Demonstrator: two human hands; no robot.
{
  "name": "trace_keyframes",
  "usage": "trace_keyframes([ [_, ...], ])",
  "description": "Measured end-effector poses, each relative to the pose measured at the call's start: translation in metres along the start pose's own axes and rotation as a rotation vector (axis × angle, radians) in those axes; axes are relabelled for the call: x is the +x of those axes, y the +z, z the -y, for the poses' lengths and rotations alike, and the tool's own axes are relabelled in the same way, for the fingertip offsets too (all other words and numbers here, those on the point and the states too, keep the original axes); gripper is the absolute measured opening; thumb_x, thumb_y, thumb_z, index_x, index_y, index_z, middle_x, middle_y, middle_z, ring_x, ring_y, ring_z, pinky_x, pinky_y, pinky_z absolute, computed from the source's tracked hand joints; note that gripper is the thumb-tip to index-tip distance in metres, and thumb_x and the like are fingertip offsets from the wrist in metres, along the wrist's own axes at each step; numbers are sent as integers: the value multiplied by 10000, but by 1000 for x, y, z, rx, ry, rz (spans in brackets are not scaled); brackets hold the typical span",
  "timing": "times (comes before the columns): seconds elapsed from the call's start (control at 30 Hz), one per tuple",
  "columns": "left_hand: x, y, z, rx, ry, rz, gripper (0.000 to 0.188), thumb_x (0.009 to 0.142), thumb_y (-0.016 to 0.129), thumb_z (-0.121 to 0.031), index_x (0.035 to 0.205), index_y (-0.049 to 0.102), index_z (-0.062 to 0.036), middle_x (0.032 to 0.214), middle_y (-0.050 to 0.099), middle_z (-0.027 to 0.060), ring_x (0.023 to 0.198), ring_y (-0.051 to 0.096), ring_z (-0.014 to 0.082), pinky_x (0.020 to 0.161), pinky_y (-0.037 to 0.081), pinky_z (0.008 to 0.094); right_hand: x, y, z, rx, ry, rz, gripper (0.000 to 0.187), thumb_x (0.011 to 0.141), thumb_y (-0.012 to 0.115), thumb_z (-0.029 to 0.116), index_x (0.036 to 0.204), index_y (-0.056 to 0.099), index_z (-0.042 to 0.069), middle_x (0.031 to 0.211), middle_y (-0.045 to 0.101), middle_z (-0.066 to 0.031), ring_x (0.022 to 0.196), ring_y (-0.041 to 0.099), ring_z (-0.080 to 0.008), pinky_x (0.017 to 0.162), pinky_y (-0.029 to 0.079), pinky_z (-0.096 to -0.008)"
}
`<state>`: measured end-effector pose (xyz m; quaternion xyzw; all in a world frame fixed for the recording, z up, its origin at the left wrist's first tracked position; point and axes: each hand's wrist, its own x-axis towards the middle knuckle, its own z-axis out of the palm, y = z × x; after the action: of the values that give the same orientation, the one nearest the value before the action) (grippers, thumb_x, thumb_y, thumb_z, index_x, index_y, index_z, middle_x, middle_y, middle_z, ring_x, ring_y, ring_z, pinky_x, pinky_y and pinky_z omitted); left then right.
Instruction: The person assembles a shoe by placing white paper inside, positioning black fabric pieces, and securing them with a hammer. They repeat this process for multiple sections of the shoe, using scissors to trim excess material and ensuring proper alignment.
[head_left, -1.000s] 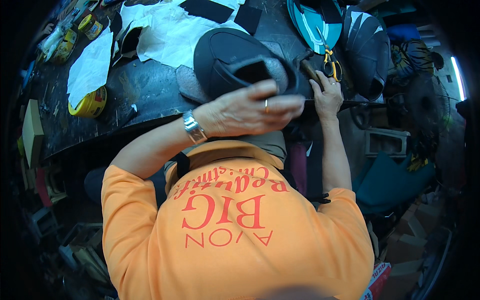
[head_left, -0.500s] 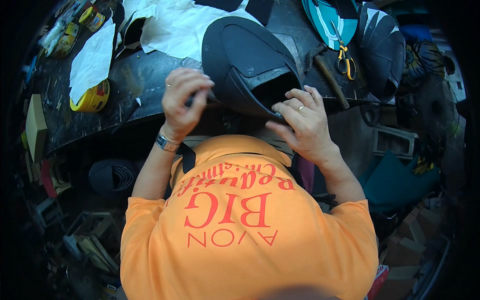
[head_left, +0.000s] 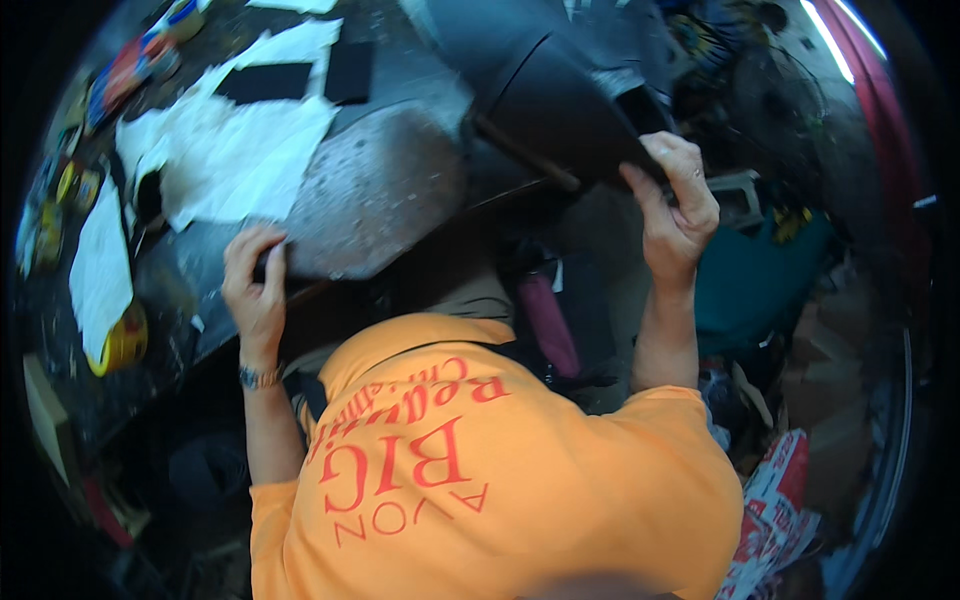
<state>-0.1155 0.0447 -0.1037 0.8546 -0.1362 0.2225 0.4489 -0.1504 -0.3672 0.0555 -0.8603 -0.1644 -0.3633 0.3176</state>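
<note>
My right hand [head_left: 677, 210] grips the near edge of a large black curved piece of sheet material [head_left: 545, 85] between thumb and fingers. The piece has a seam line and an opening at its right end, and it hangs tilted over the right part of the workbench, slightly blurred. My left hand [head_left: 255, 290] is closed, fingers curled toward the thumb, beside the left end of a worn, rounded brown slab [head_left: 375, 195] on the bench. Something dark shows between its thumb and fingers, but I cannot make out what it is.
A wooden handle [head_left: 525, 155] lies by the bench edge under the black piece. White crumpled sheets [head_left: 240, 165] with black rectangles [head_left: 348, 72] cover the bench's left part, near a yellow tub [head_left: 122, 340]. Teal material [head_left: 760, 285] and a red-and-white bag [head_left: 770, 510] are at the right.
The black piece has moved right and away in my right hand, uncovering the brown slab. My left hand has parted from it, down and left in view. The view has turned right.
</note>
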Motion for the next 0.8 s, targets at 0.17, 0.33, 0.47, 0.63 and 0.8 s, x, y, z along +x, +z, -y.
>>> trace_keyframes([
  [0.17, -2, 2, -2, 132, 58, 27, 127, 886, 687, -17, 1003, 714, -56, 1096, 684, 82, 1140, 596, 289, 1031, 435, 399, -9, -42, -84, -460, -66, -218, 220, 779, 789, -39, 989, 731, -5, 966, 704, -135, 971, 644, -314, 869, 506, -404],
  [0.33, -3, 3, -3, 157, 63, 32, 119, 887, 688, -27, 999, 711, -57, 1116, 673, 82, 1156, 583, 288, 1032, 433, 408, -54, -49, -173, -463, 147, -180, 208, 767, 807, 22, 964, 742, 13, 978, 712, -126, 1032, 660, -303, 906, 520, -385],
  [0.47, -2, 3, -4, 162, 60, 39, 120, 884, 690, -27, 997, 713, -62, 1107, 670, 80, 1148, 583, 287, 1034, 430, 405, -79, -28, -212, -405, 145, -166, 215, 752, 807, 25, 955, 741, 5, 1012, 686, -127, 1065, 638, -323, 934, 507, -398],
  [0.63, -1, 4, -8, 186, 55, 31, 121, 879, 692, -26, 991, 713, -66, 1096, 667, 78, 1133, 584, 287, 1027, 433, 403, -64, -5, -229, -446, 168, -228, 449, 753, 810, 36, 1180, 672, 40, 1266, 540, -159, 1240, 515, -348, 1051, 423, -430],
  [0.8, 0, 5, -11, 180, 49, 12, 111, 872, 697, -25, 975, 715, -64, 1070, 667, 75, 1124, 584, 288, 1019, 436, 401, -54, 19, -246, -729, 159, -72, 835, 834, 788, 153, 1552, 362, 144, 1572, 278, -234, 1465, 239, -469, 1195, 267, -514],
])
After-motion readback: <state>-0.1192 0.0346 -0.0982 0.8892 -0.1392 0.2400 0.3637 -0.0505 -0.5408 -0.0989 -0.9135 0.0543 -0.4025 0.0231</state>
